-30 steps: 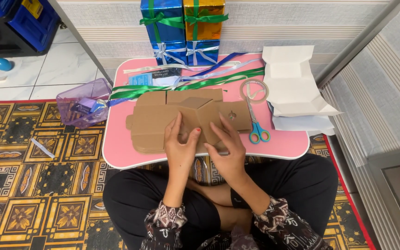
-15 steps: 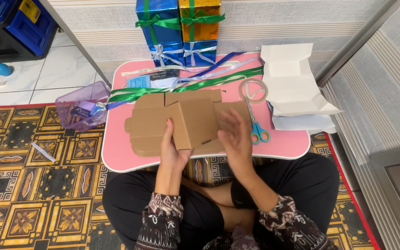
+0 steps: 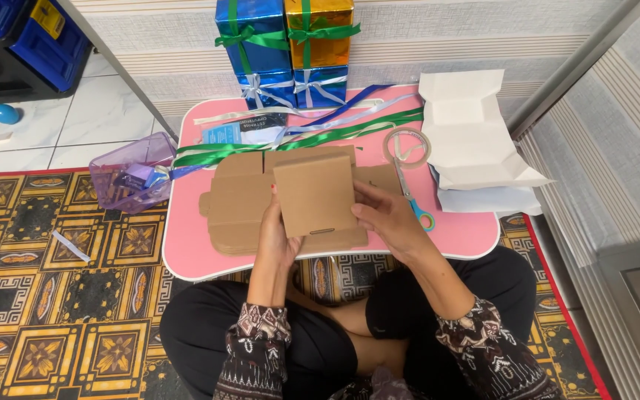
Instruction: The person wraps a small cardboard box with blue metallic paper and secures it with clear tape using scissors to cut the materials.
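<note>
We hold the folded cardboard panel (image 3: 315, 194) upright over the flat cardboard box blank (image 3: 235, 211) on the pink surface (image 3: 187, 244); left hand (image 3: 275, 237) and right hand (image 3: 387, 221) fingers pinch its side edges; scissors (image 3: 412, 201) lie just beside.

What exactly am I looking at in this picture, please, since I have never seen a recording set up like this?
There is no machine here: a person sits cross-legged on a patterned carpet, and a camera worn on the head looks down at the two bare hands. In front stands a low pink table. On it lies a stack of flat brown cardboard cut-outs. The left hand and the right hand hold one cardboard piece by its sides, partly folded and raised above the stack. Also on the table: green ribbons, a tape roll, scissors with blue handles and white folded card. Shiny wrapped gift boxes stand behind, and a clear purple box sits at the table's left edge.
</note>
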